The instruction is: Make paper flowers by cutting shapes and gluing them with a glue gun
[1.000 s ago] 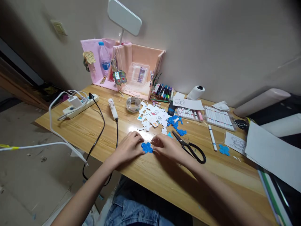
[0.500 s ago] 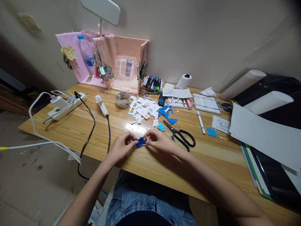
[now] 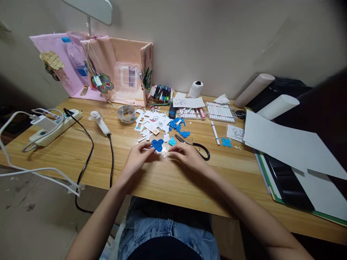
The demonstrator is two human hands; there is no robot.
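Observation:
A dark blue flower-shaped cutout (image 3: 157,145) is pinched at its left edge by my left hand (image 3: 138,156), its face tilted up toward me. My right hand (image 3: 187,156) is a short way to the right, fingers extended and apart, with nothing visible in them. Black-handled scissors (image 3: 204,151) lie just beyond it, partly covered by that hand. A small light blue scrap (image 3: 172,141) sits on the table between the cutout and the scissors. Larger blue scraps (image 3: 179,125) lie farther back.
White paper scraps (image 3: 151,121) are heaped behind the hands, beside a tape roll (image 3: 127,114). Marker sets (image 3: 220,111) stand at the back, a lighter blue flower cutout (image 3: 226,142) at the right. Large white sheets (image 3: 292,141) cover the right side; cables (image 3: 111,162) cross the left.
My right hand has let go of the blue flower cutout and moved away to the right. The left hand has raised the cutout and turned its face more toward me. The view has shifted right.

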